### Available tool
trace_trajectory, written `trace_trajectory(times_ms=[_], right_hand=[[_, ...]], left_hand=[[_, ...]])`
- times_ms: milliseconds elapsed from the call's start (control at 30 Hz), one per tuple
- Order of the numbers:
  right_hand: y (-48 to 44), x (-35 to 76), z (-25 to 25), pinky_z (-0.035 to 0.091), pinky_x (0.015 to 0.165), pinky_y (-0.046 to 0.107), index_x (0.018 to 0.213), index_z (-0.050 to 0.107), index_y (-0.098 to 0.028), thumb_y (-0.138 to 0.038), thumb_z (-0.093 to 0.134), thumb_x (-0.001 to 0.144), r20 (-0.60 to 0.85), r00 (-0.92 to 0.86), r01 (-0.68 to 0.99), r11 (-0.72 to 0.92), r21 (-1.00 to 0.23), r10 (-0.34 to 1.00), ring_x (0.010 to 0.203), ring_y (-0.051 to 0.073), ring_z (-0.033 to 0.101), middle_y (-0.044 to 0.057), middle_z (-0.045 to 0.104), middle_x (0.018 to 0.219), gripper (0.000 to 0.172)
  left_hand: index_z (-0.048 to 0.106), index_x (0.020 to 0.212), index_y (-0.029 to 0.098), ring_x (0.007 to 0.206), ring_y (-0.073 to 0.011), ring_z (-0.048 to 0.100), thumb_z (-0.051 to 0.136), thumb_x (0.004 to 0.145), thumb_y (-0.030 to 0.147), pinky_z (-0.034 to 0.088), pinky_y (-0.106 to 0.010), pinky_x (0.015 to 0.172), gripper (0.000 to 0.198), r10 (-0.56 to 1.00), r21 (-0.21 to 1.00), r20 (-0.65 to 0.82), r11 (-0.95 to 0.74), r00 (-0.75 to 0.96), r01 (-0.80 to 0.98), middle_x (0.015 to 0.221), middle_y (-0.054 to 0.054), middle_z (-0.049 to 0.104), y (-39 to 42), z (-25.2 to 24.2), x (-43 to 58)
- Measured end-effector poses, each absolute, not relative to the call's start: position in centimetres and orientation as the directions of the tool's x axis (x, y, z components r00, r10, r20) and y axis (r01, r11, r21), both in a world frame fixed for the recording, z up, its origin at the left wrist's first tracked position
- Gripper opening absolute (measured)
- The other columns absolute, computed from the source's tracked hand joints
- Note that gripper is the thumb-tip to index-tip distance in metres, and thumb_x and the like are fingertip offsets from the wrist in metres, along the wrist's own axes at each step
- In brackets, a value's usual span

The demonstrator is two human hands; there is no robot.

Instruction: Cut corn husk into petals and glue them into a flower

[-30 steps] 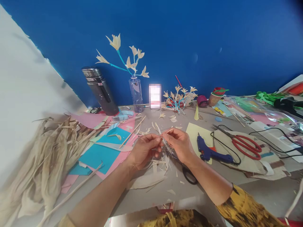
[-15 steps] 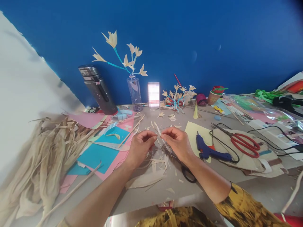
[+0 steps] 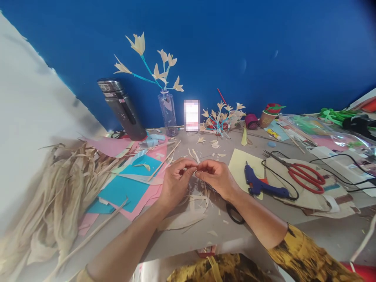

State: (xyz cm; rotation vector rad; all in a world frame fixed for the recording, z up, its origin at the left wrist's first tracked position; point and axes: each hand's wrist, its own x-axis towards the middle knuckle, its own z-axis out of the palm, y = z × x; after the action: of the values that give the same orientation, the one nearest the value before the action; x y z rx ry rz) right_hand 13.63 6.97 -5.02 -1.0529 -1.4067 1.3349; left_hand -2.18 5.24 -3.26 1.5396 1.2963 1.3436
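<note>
Above the middle of the table, my left hand (image 3: 177, 182) and my right hand (image 3: 217, 178) meet fingertip to fingertip. Both are closed in a pinch, and whatever lies between the fingers is too small and covered to name. Pale slivers (image 3: 194, 156) of dried husk show just beyond the fingertips. Below my hands a broad piece of husk (image 3: 182, 221) and several scraps (image 3: 199, 200) lie on the grey tabletop (image 3: 211, 243). A black handle loop (image 3: 235, 213) sticks out beneath my right forearm.
Left lie dried husks (image 3: 63, 196) and blue paper (image 3: 125, 192); behind stand a dark flask (image 3: 125, 111) and a bottle (image 3: 167, 113) holding husk flowers (image 3: 158, 72). On the right are a blue glue gun (image 3: 258, 183), red-handled scissors (image 3: 305, 176) and cords. More flowers (image 3: 220, 117) stand at the back.
My hands have come together, closing the small gap between their fingertips. The view has shifted slightly; the things on the table look unmoved.
</note>
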Motion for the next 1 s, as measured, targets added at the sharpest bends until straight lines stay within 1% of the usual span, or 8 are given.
trace_trajectory(times_ms=[200, 367, 433, 533, 633, 800, 900, 1000], right_hand=[[6.81, 13.42, -4.61, 0.038, 0.054, 0.023, 0.079, 0.071, -0.016, -0.035, 0.078, 0.068, 0.004, -0.234, -0.069, -0.013, -0.998, 0.972, 0.059, 0.011, 0.052, 0.0, 0.067, 0.068, 0.022], [6.7, 13.31, -4.14, 0.025, 0.045, 0.021, 0.076, 0.07, -0.017, -0.035, 0.078, 0.065, -0.066, -0.215, -0.159, -0.102, -0.982, 0.974, 0.05, 0.007, 0.039, -0.002, 0.061, 0.063, 0.023], [6.74, 13.33, -4.17, 0.024, 0.044, 0.022, 0.074, 0.07, -0.017, -0.036, 0.078, 0.064, -0.055, -0.205, -0.164, -0.09, -0.982, 0.977, 0.049, 0.007, 0.036, -0.003, 0.058, 0.061, 0.023], [6.82, 13.39, -4.28, 0.027, 0.046, 0.023, 0.074, 0.07, -0.018, -0.035, 0.077, 0.066, -0.01, -0.195, -0.14, -0.038, -0.989, 0.981, 0.05, 0.009, 0.04, -0.003, 0.059, 0.06, 0.02], [6.83, 13.39, -4.3, 0.03, 0.048, 0.024, 0.074, 0.07, -0.019, -0.034, 0.074, 0.068, 0.023, -0.188, -0.095, 0.005, -0.995, 0.982, 0.053, 0.01, 0.045, -0.003, 0.06, 0.061, 0.017], [6.8, 13.37, -4.45, 0.03, 0.049, 0.024, 0.073, 0.069, -0.018, -0.033, 0.073, 0.07, 0.035, -0.178, -0.065, 0.024, -0.998, 0.983, 0.052, 0.009, 0.042, -0.004, 0.056, 0.058, 0.016], [6.87, 13.38, -4.72, 0.029, 0.049, 0.023, 0.074, 0.068, -0.018, -0.034, 0.074, 0.07, 0.034, -0.171, -0.074, 0.021, -0.997, 0.985, 0.051, 0.009, 0.041, -0.005, 0.055, 0.059, 0.017], [7.01, 13.34, -4.95, 0.029, 0.047, 0.022, 0.075, 0.067, -0.018, -0.033, 0.075, 0.069, 0.022, -0.17, -0.098, 0.006, -0.995, 0.985, 0.05, 0.008, 0.04, -0.006, 0.055, 0.059, 0.017]], left_hand=[[0.075, 0.084, 0.019, 0.067, -0.0157, 0.059, 0.071, 0.077, 0.03, 0.045, -0.026, 0.06, 0.013, 0.991, 0.979, 0.124, -0.115, -0.043, 0.166, 0.076, -0.003, 0.07, 5.53, -3.17, -2.18], [0.072, 0.083, 0.016, 0.06, -0.0124, 0.055, 0.074, 0.071, 0.031, 0.045, -0.024, 0.056, 0.019, 0.997, 0.997, -0.071, 0.071, 0.024, -0.017, 0.07, -0.001, 0.065, 6.0, -3.3, -2.46], [0.071, 0.083, 0.015, 0.057, -0.0113, 0.053, 0.075, 0.07, 0.031, 0.045, -0.024, 0.055, 0.02, 0.995, 0.995, -0.097, 0.098, 0.036, -0.017, 0.068, -0.001, 0.064, 6.06, -3.42, -2.62], [0.07, 0.081, 0.015, 0.057, -0.0115, 0.053, 0.071, 0.075, 0.034, 0.044, -0.024, 0.054, 0.02, 0.992, 0.991, -0.113, 0.109, 0.055, 0.074, 0.068, -0.001, 0.063, 5.98, -3.45, -2.76], [0.066, 0.076, 0.016, 0.052, -0.0103, 0.05, 0.066, 0.078, 0.033, 0.04, -0.024, 0.051, 0.017, 0.993, 0.981, -0.099, 0.087, 0.068, 0.172, 0.063, 0.001, 0.061, 5.84, -3.24, -2.76], [0.06, 0.073, 0.018, 0.048, -0.0096, 0.046, 0.063, 0.082, 0.033, 0.037, -0.023, 0.049, 0.017, 0.995, 0.98, -0.043, 0.025, 0.085, 0.196, 0.056, 0.004, 0.056, 5.65, -3.07, -2.59], [0.066, 0.074, 0.018, 0.055, -0.0109, 0.052, 0.065, 0.08, 0.028, 0.041, -0.024, 0.054, 0.012, 0.989, 0.953, 0.148, -0.144, 0.005, 0.265, 0.064, 0.002, 0.061, 5.48, -3.36, -2.48], [0.07, 0.075, 0.018, 0.067, -0.0128, 0.057, 0.067, 0.08, 0.023, 0.043, -0.023, 0.059, 0.007, 0.937, 0.882, 0.348, -0.313, -0.038, 0.353, 0.074, -0.001, 0.065, 5.3, -3.69, -2.34]])
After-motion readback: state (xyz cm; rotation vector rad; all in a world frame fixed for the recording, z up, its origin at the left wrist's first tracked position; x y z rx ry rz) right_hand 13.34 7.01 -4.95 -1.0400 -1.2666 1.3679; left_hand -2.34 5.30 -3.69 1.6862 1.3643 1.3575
